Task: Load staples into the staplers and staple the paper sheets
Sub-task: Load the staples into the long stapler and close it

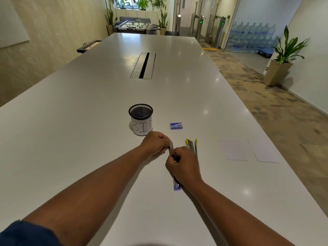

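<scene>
A blue stapler (176,185) lies opened out flat on the white table (88,121), its length pointing away from me. My left hand (154,145) pinches its far metal end. My right hand (184,165) rests on its middle with fingers closed at the staple channel; whether staples are between them is hidden. A yellow stapler (191,144) lies just right of my right hand. A small blue staple box (176,126) sits farther back. Two paper sheets (234,150) (263,151) lie flat to the right.
A black mesh cup labelled BIN (141,119) stands just beyond my left hand. A cable slot (143,65) runs along the table's middle. The table's right edge drops to a carpeted floor with a potted plant (282,57).
</scene>
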`<state>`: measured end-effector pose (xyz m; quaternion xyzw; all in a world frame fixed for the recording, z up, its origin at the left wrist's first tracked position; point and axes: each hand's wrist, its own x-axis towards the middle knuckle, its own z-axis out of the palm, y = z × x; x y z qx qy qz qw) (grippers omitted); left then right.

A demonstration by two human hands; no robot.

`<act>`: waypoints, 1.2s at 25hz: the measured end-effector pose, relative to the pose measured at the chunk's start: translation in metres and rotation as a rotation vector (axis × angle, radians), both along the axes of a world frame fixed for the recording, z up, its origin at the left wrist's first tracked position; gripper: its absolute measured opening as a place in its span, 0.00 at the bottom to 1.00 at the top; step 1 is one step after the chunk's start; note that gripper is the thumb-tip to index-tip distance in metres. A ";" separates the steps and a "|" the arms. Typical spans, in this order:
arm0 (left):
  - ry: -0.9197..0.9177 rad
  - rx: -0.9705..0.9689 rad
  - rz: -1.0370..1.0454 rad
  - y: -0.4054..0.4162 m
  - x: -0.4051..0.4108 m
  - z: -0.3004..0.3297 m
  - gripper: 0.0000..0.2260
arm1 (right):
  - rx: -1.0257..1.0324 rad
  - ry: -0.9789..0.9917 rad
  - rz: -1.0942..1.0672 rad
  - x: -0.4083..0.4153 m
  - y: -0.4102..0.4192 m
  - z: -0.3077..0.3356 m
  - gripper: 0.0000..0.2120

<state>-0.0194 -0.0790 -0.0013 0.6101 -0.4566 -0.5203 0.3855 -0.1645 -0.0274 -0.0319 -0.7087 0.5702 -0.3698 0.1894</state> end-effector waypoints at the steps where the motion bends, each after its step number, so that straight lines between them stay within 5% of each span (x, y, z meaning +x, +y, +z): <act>1: -0.006 -0.008 -0.006 0.000 0.001 -0.001 0.03 | 0.006 -0.001 0.002 0.000 -0.001 -0.001 0.07; 6: 0.104 -0.058 -0.056 0.006 0.003 -0.005 0.04 | 0.014 -0.031 0.012 -0.001 0.001 0.001 0.02; 11: 0.184 -0.099 -0.007 0.009 0.000 -0.013 0.05 | 0.065 -0.067 -0.024 -0.003 0.008 0.006 0.11; 16: -0.101 -0.207 -0.011 0.009 0.001 -0.020 0.05 | 0.129 -0.021 -0.066 -0.004 0.014 0.008 0.16; 21: -0.269 -0.239 -0.046 0.011 0.004 -0.019 0.12 | 0.110 -0.229 -0.093 -0.005 0.017 0.006 0.17; 26: 0.340 -0.071 -0.025 0.019 -0.010 -0.016 0.10 | 0.051 -0.345 -0.049 -0.008 0.021 0.003 0.18; 30: 0.286 -0.096 0.071 0.021 -0.013 -0.015 0.07 | 0.062 -0.356 0.010 -0.011 0.022 0.006 0.15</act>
